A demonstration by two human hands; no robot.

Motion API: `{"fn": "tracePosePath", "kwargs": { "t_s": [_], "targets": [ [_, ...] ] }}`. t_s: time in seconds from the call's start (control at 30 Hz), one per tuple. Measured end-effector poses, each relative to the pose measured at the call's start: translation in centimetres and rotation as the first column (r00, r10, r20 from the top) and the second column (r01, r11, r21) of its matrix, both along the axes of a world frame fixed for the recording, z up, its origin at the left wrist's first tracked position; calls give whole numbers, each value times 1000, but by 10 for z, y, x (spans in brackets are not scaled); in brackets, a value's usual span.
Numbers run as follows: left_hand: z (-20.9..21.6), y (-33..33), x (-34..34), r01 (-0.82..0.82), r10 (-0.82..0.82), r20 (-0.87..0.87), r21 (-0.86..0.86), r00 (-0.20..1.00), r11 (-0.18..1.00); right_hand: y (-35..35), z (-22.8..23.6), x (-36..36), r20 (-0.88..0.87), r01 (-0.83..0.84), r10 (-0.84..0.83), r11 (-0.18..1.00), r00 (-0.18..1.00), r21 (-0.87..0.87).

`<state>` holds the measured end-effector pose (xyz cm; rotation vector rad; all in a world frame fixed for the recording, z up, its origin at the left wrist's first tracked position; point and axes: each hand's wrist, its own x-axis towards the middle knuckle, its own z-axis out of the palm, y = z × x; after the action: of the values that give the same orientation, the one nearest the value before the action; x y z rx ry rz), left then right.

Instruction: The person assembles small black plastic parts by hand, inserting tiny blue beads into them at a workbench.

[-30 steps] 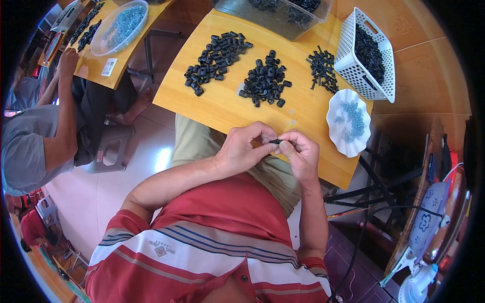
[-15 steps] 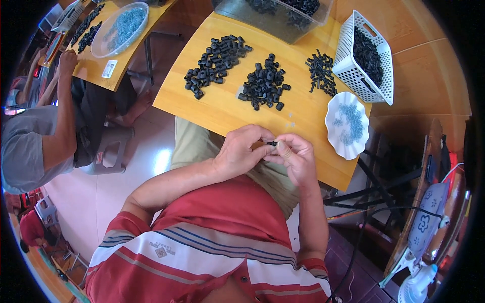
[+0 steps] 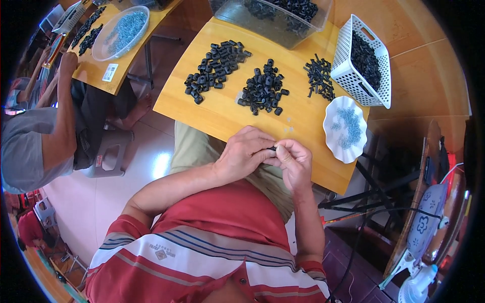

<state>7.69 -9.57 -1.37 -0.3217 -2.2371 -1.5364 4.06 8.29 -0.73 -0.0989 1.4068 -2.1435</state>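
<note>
At the table's near edge, my left hand (image 3: 243,155) and my right hand (image 3: 295,162) meet with fingers pinched. Between their fingertips is a small black plastic piece (image 3: 273,148), mostly covered by the fingers. Both hands close on it, and its exact shape is hidden. Just beyond them on the yellow table (image 3: 202,113) lies a heap of short black caps (image 3: 261,88). Another group of black caps (image 3: 214,68) is spread to its left. Thin black pin-like pieces (image 3: 319,76) form a smaller heap to the right.
A white scalloped dish (image 3: 331,143) holds tiny clear-blue pieces at the right edge. Behind it stands a white perforated basket (image 3: 353,83) of black parts. A clear bin (image 3: 252,28) sits at the far edge. Another person (image 3: 38,141) works at a table on the left.
My right hand has shifted slightly left and down, and its fingertips press closer to my left hand. Less of the black piece shows now. My left fingers have closed further over it.
</note>
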Motion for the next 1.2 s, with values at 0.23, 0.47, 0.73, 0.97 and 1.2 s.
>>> {"fn": "tracePosePath", "kwargs": {
  "t_s": [0.23,0.47,0.73,0.97,1.2],
  "targets": [
    [0,0,5,3,-3,-35,10,999,1000,-3,7,5,39,18,-18,1000,999,-2],
    [2,1,6,52,-51,-73,16,996,999,-3,2,3,70,16,-13,999,997,-44],
    [3,-1,6,-1,1,-54,3,999,1000,-8,7,3,56,9,-7,1000,998,-22],
    [11,-2,8,-44,44,-10,6,999,999,-8,9,2,-41,-31,31,1000,999,4],
    [20,-2,-3,-33,33,3,103,999,994,5,8,3,-195,-28,40,998,980,64]
  ]
}}
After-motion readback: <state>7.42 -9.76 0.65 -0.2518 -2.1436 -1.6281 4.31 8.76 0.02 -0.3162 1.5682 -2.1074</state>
